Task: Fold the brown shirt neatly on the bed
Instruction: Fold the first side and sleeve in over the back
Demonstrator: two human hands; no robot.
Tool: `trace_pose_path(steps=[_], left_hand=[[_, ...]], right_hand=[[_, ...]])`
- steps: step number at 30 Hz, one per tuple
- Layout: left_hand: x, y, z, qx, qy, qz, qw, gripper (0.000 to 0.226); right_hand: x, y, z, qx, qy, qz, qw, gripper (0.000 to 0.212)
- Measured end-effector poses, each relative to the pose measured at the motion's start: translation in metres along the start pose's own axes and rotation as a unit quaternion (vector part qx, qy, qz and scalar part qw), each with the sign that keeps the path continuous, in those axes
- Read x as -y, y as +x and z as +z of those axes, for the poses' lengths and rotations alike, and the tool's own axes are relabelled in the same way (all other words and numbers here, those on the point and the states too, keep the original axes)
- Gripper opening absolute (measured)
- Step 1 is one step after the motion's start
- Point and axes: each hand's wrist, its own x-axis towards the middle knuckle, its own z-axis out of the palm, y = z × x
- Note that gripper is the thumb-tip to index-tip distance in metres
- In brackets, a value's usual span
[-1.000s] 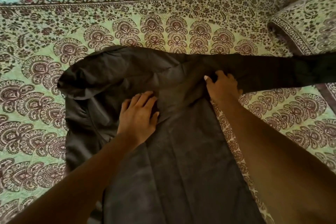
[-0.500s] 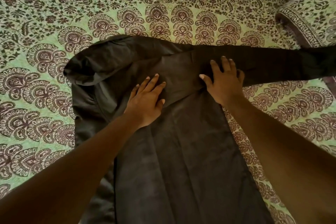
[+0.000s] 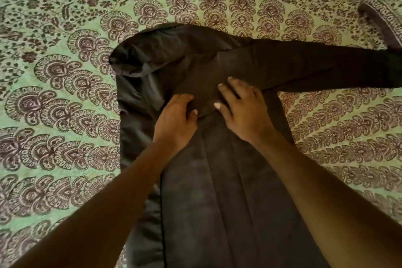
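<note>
Both hands lie on the brown shirt (image 3: pixel 217 191), which is spread lengthwise on the bed (image 3: pixel 54 115) with its body running toward the camera. Pressed flat just below the shirt's collar end, the left hand (image 3: pixel 174 124) has its fingers close together and curled a little at the edge of a fabric flap; whether it pinches that flap or only presses it I cannot tell. Touching the same flap from the other side, the right hand (image 3: pixel 245 111) is spread, fingers apart, palm down, gripping nothing. By my reading the fold is at an early stage: the shirt's left side looks turned in over its middle, with a bunched sleeve (image 3: pixel 148 59) heaped at the upper left corner of the shirt, while the other sleeve (image 3: pixel 326 67) lies stretched straight out to the right of the shirt, unfolded. Left to do, I judge: bring that sleeve in, flatten the bunch, then fold the length up. Patterned bedspread lies bare to the left of, to the right of and beyond the shirt, so there is room to sweep the sleeve inward. A pillow (image 3: pixel 385 11) sits beyond the shirt's outstretched sleeve end, near it.
</note>
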Motion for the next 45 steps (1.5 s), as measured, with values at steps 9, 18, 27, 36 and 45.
trace_pose_path(steps=[9,18,27,36,45], left_hand=[[0.049,-0.149,-0.011,-0.087,0.11,-0.069,0.988,0.044],[0.09,-0.225,-0.021,-0.159,-0.064,-0.022,0.985,0.029],[0.122,-0.299,-0.032,-0.085,-0.09,-0.001,0.992,0.021],[0.115,-0.391,-0.023,0.092,-0.105,-0.029,0.99,0.011],[0.09,-0.451,0.001,0.227,-0.13,-0.017,0.965,0.017]], right_hand=[[0.081,-0.065,0.003,0.077,0.019,0.102,0.992,0.058],[0.212,-0.2,-0.029,0.133,0.245,0.201,0.939,0.019],[0.253,-0.282,-0.028,0.303,0.317,0.289,0.851,0.04],[0.239,-0.324,-0.064,0.284,0.354,0.308,0.836,0.03],[0.228,-0.358,-0.075,0.308,0.353,0.368,0.803,0.032]])
